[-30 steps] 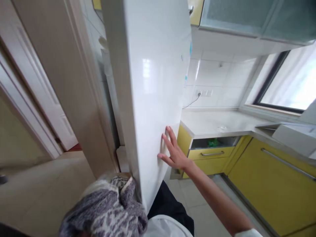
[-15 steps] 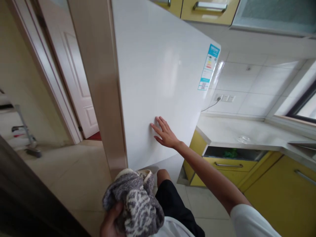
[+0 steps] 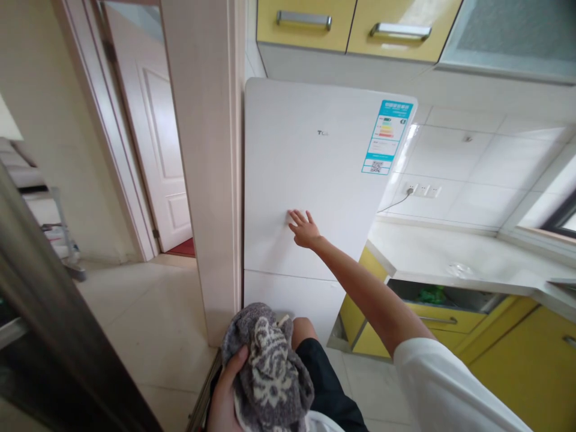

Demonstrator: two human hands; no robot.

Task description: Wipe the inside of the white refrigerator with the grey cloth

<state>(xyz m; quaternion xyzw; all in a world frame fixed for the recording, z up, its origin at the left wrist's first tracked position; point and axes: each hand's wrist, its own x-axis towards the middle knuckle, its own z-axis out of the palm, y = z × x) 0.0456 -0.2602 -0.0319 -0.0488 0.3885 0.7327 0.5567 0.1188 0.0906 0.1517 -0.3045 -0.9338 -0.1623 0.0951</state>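
Note:
A white refrigerator [image 3: 288, 162] stands ahead, its upper door flush above the lower one. My right hand [image 3: 305, 229] is stretched out with the fingers spread, the fingertips at the upper door's surface. Low in the view, my left hand [image 3: 231, 384] grips a bunched grey towel [image 3: 274, 372] with a pale pattern. Its thumb lies over the cloth, while the other fingers are mostly hidden beneath it.
A door frame [image 3: 207, 180] borders the refrigerator on the left. Yellow wall cabinets [image 3: 306, 36] hang above. To the right run a white counter [image 3: 418, 240], a yellow drawer [image 3: 432, 318] and wall sockets [image 3: 422, 190]. A dark edge [image 3: 58, 336] fills the lower left.
The refrigerator's upper door has swung shut with my right hand against it. My view has shifted, and the towel in my left hand now appears farther right.

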